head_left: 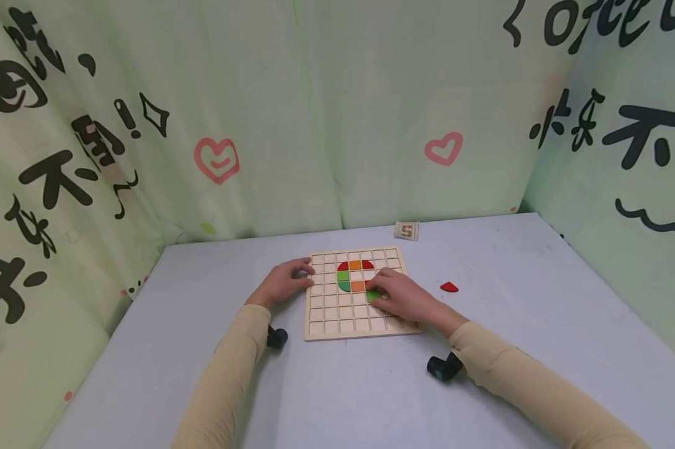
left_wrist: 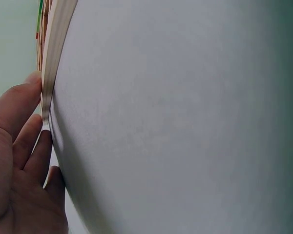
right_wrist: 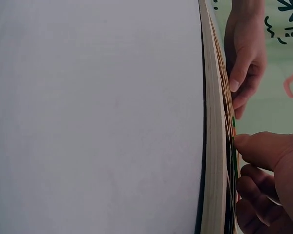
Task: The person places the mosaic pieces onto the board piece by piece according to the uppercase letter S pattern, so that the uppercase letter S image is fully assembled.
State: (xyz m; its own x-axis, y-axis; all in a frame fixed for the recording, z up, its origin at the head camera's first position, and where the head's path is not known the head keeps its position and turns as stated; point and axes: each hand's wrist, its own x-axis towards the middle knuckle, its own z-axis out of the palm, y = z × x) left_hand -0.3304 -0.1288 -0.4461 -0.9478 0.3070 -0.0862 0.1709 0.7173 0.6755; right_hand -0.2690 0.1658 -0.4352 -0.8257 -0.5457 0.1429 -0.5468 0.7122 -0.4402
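Current step, as I judge it: seating the green tile [head_left: 373,295] on the grid board [head_left: 337,326]. My right hand [head_left: 398,294] pinches it; my left hand [head_left: 284,282], fingers loosely spread, touches the board's left edge. Next move calls for squaring the tile before release

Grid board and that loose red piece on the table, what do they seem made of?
The grid board looks like matte, bare wood: pale tan, with fine lines along its edge. The loose red piece could be painted wood or plastic; its even colour leaves that open, its finish unclear.
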